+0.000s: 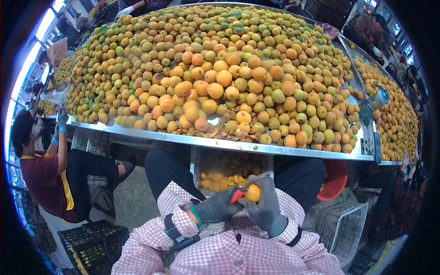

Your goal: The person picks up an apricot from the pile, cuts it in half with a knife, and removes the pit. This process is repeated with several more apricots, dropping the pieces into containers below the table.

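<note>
At the far left, a co-worker (pixel 43 174) in a dark red top sits sideways, one forearm raised toward the edge of the metal bench (pixel 229 143), which bears a broad heap of fruit (pixel 183 59). Nearer the middle, the wearer's left forearm, in a pink checked sleeve with a dark band at the wrist, slants inward and up from the lower left. The left hand (pixel 215 207), in a dark glove, points right, its fingers curled and clamped around a red-handled tool (pixel 237 196) (the red tilts up to the right, against the fruit). Beyond the hands, between the knees, a crate (pixel 195 166) holds orange pieces (pixel 222 181). Just right of the tool, in front of the crate, one orange fruit (pixel 252 193) is held above the lap. The right hand (pixel 266 208), in a grey glove, rises from the lower right with its fingers upward, closed around the fruit's far side. Further right are a red tub (pixel 333 181), a pale crate (pixel 350 229) and, on the bench, a bottle (pixel 376 99).
</note>
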### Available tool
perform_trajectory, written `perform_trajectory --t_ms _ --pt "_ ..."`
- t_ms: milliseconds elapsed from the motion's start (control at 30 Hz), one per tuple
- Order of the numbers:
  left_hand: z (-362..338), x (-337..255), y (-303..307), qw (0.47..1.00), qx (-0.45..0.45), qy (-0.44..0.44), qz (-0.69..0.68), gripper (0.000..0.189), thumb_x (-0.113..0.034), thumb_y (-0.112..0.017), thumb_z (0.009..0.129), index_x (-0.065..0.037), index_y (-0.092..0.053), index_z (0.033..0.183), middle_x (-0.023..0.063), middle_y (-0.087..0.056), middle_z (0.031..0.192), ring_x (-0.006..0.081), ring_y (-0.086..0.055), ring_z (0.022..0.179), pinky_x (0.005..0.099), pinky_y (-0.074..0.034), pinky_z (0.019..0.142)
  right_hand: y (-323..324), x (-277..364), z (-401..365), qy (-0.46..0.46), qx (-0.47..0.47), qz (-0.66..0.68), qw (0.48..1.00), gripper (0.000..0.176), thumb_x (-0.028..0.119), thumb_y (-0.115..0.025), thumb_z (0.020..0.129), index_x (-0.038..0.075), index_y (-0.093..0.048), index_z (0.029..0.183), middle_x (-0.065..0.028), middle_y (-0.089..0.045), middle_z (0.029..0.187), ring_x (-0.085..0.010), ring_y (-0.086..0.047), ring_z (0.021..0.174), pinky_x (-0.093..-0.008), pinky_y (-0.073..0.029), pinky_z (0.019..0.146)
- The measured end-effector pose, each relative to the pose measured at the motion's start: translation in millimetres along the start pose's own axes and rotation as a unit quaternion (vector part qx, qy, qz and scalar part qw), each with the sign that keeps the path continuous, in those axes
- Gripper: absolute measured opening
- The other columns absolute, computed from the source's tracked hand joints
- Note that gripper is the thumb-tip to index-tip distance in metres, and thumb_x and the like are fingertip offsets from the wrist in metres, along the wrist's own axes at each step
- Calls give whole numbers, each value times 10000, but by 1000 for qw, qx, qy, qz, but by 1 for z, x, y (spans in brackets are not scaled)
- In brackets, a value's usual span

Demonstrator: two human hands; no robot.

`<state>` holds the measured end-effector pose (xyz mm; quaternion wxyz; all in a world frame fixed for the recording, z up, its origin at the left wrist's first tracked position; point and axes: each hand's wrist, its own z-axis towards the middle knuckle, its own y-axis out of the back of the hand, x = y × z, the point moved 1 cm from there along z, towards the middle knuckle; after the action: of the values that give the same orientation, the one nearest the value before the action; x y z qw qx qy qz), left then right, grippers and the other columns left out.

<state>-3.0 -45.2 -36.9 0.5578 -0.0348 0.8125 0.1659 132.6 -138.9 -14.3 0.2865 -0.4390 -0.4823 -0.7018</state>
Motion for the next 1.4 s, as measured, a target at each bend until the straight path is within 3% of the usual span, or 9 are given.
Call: perform_trajectory --t_ms 200,367,400,467,600,767,933,1267,1400 --pt "1 1 0 999 2 11 36 438 -278 -665 803 -24 -472 1103 176 -598 933 298 -614 884 390 -483 715 5 -6 11 8 27 26 999 430 90 -704 720 34 -465 1073 -154 -524 1067 -317 -533 945 -401 -429 831" --pt "3 -38 25 951 -239 -161 116 492 -214 -741 747 -23 -455 1099 153 -549 985 262 -598 881 358 -489 713 19 -10 19 -124 72 297 944 418 90 -638 799 55 -435 1163 -136 -512 1137 -271 -545 1017 -364 -460 877" --pt "2 -28 24 971 -206 -15 -118 522 -169 -747 740 -37 -441 1141 149 -531 1035 228 -581 930 338 -480 776 23 -14 18 -204 56 461 862 461 117 -643 812 47 -415 1206 -140 -510 1151 -275 -551 1043 -363 -464 898" --pt "-4 -51 37 961 -210 -48 -174 546 -170 -747 743 -42 -432 1171 137 -531 1040 219 -578 934 330 -479 790 24 -19 12 -254 16 649 717 534 115 -650 817 47 -376 1270 -150 -509 1193 -300 -561 1074 -401 -480 913" --pt "-15 -50 44 968 -204 -70 -127 574 -205 -740 750 -37 -440 1210 121 -577 998 217 -606 862 319 -496 761 27 -10 11 -219 20 667 712 568 55 -665 767 25 -376 1255 -157 -505 1174 -297 -534 1108 -425 -456 949" --pt "-16 -60 42 961 -194 -167 108 408 -185 -719 755 -49 -564 1107 80 -600 782 187 -574 641 298 -461 595 27 -3 18 -64 -1 481 874 584 106 -753 674 31 -435 1158 -142 -557 1097 -250 -541 1063 -369 -442 926" --pt "-21 -53 29 971 -173 -85 141 432 -306 -735 727 -30 -605 1032 147 -632 773 320 -628 689 378 -481 603 25 8 9 -109 4 479 871 572 121 -767 651 36 -459 1125 -136 -562 1086 -221 -544 1039 -360 -422 936" --pt "-27 -52 20 970 -120 -26 210 341 -389 -681 767 -94 -640 935 127 -634 703 304 -636 634 399 -497 550 19 1 4 -53 48 508 858 520 -29 -713 685 63 -441 1119 -141 -507 1127 -302 -541 1098 -468 -474 917" --pt "-23 -48 13 971 -117 -18 207 308 -359 -641 801 -90 -609 949 150 -621 673 319 -634 616 413 -493 533 15 12 4 -43 36 486 872 512 -15 -725 671 79 -466 1102 -115 -532 1108 -229 -548 1059 -374 -449 933"
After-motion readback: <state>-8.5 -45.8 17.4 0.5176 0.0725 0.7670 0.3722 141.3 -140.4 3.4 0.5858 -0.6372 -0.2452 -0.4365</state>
